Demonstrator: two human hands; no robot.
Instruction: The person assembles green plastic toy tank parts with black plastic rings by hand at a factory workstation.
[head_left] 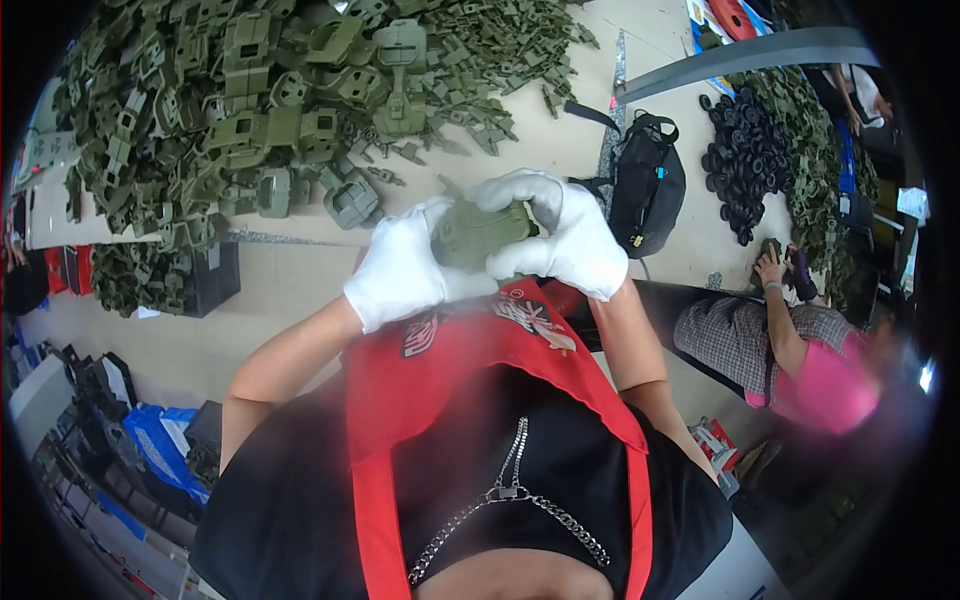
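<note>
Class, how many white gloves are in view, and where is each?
2: one on the wearer's left hand, one on the right hand, both holding a green part. Others could be hidden at the dark edges.

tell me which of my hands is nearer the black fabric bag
Right: the white-gloved right hand is just left of the black fabric bag; the white-gloved left hand is farther left, beyond the olive-green plastic part.

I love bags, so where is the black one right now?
In the head view, the black bag lies on the pale table, right of the person's gloved right hand and left of the pile of black round pieces.
</note>
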